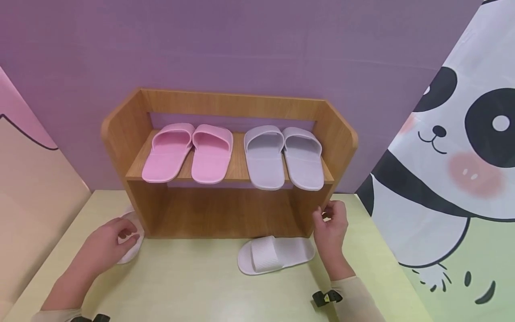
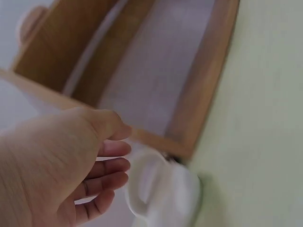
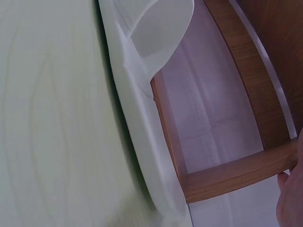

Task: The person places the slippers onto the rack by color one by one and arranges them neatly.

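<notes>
A plain purple wall (image 1: 241,49) rises behind the pale yellow desk's (image 1: 185,286) back edge, a flat cartoon-panda panel (image 1: 450,179) flanks its right edge, and a beige-and-pink panel (image 1: 32,192) its left.

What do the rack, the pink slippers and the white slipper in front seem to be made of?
Rack: apparently wood or veneered board, satin, with visible grain.
Pink slippers: probably moulded foam or rubber, matte, smooth and evenly coloured.
White slipper: perhaps fabric or foam, matte, strap finely ribbed.
</notes>
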Motion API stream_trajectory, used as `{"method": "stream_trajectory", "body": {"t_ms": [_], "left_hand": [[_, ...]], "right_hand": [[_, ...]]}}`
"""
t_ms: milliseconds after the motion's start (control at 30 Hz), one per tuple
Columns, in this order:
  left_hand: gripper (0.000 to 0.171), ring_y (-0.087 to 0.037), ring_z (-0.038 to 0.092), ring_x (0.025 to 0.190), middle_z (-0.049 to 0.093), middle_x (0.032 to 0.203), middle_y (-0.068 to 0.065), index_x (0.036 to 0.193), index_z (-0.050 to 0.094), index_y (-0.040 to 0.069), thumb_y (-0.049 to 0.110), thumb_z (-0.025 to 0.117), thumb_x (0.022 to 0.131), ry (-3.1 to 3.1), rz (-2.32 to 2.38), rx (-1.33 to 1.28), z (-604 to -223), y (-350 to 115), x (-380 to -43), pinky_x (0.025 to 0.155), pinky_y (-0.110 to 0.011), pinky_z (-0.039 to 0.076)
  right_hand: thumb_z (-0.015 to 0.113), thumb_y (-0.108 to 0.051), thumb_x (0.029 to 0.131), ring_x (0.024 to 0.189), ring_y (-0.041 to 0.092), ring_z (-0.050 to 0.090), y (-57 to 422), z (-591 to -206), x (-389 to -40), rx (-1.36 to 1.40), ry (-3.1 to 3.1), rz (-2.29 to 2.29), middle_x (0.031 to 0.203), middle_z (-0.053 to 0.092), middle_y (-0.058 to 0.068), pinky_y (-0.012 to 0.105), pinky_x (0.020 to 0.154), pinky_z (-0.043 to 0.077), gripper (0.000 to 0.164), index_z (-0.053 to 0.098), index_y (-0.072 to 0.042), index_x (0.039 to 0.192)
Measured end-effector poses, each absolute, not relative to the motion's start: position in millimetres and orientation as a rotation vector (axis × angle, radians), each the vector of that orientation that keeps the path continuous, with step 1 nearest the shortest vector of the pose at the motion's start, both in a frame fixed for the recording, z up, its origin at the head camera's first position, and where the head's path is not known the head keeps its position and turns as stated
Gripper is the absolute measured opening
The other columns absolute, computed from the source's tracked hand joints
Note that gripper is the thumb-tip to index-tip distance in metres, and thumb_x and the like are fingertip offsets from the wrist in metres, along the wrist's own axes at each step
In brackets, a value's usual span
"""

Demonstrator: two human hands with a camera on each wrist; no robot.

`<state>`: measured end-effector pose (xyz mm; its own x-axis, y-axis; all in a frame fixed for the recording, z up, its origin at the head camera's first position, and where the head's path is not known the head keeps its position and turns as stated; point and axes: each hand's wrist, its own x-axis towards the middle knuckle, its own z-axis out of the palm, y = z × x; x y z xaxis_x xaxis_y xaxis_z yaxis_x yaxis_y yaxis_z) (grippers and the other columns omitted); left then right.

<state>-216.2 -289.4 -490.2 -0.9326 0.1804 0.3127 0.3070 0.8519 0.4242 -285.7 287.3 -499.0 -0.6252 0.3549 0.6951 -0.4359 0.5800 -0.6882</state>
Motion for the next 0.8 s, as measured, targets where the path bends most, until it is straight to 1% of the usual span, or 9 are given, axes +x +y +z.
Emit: {"method": "stream_trajectory", "body": {"t_ms": [67, 167, 300, 400, 500, 600, 800], "left_hand": [[0.013, -0.031, 0.070, 0.094, 0.071, 0.099, -0.003, 0.104, 0.075, 0.008, 0.014, 0.083, 0.095, -2.792, -0.707, -0.345, -500.8, -297.2, -220.0, 0.077, -0.052, 0.058], [0.027, -0.035, 0.068, 0.095, 0.069, 0.103, -0.011, 0.112, 0.073, 0.001, 0.018, 0.084, 0.094, -2.823, -0.693, -0.295, -513.3, -304.5, -222.2, 0.079, -0.057, 0.057], [0.048, -0.048, 0.063, 0.102, 0.063, 0.114, -0.027, 0.119, 0.069, -0.007, 0.028, 0.086, 0.092, -2.841, -0.647, -0.232, -521.3, -306.6, -222.8, 0.085, -0.066, 0.055], [0.057, -0.057, 0.060, 0.107, 0.060, 0.121, -0.036, 0.122, 0.068, -0.009, 0.035, 0.087, 0.091, -2.853, -0.586, -0.192, -525.4, -307.5, -224.4, 0.086, -0.072, 0.054], [0.065, -0.059, 0.060, 0.105, 0.058, 0.124, -0.039, 0.128, 0.069, -0.007, 0.043, 0.086, 0.091, -2.879, -0.530, -0.166, -528.0, -307.7, -225.1, 0.080, -0.072, 0.056], [0.072, -0.057, 0.061, 0.102, 0.058, 0.126, -0.037, 0.135, 0.068, -0.005, 0.050, 0.085, 0.091, -2.903, -0.499, -0.157, -529.7, -306.9, -224.1, 0.075, -0.070, 0.057], [0.082, -0.058, 0.060, 0.103, 0.057, 0.132, -0.036, 0.140, 0.066, -0.004, 0.057, 0.086, 0.089, -2.915, -0.509, -0.142, -527.2, -302.2, -218.3, 0.074, -0.068, 0.057]], "right_hand": [[0.063, 0.008, 0.096, 0.091, 0.009, 0.062, 287.2, -498.4, -285.5, 0.065, -1.940, 1.145, 0.105, 0.062, 0.017, 0.031, 0.076, 0.053, 0.012, 0.060, 0.004, 0.107], [0.064, 0.008, 0.096, 0.091, 0.010, 0.062, 287.1, -498.6, -285.6, 0.061, -1.949, 1.144, 0.106, 0.062, 0.016, 0.031, 0.076, 0.053, 0.012, 0.060, 0.004, 0.107], [0.064, 0.007, 0.097, 0.092, 0.010, 0.061, 287.2, -500.0, -285.7, 0.042, -1.961, 1.140, 0.106, 0.063, 0.016, 0.026, 0.076, 0.052, 0.012, 0.060, 0.003, 0.108], [0.065, 0.006, 0.098, 0.093, 0.010, 0.062, 287.3, -500.4, -285.7, 0.038, -1.962, 1.142, 0.107, 0.063, 0.015, 0.024, 0.077, 0.052, 0.012, 0.060, 0.003, 0.108], [0.064, 0.007, 0.098, 0.093, 0.011, 0.062, 287.3, -500.3, -285.5, 0.046, -1.956, 1.149, 0.107, 0.063, 0.015, 0.026, 0.076, 0.052, 0.012, 0.060, 0.003, 0.108], [0.063, 0.007, 0.097, 0.092, 0.011, 0.062, 287.3, -500.2, -285.1, 0.054, -1.945, 1.157, 0.106, 0.063, 0.014, 0.028, 0.076, 0.052, 0.011, 0.060, 0.003, 0.108], [0.062, 0.008, 0.097, 0.090, 0.010, 0.062, 287.2, -499.2, -284.3, 0.070, -1.926, 1.159, 0.104, 0.064, 0.014, 0.030, 0.075, 0.052, 0.011, 0.060, 0.004, 0.107]]}}
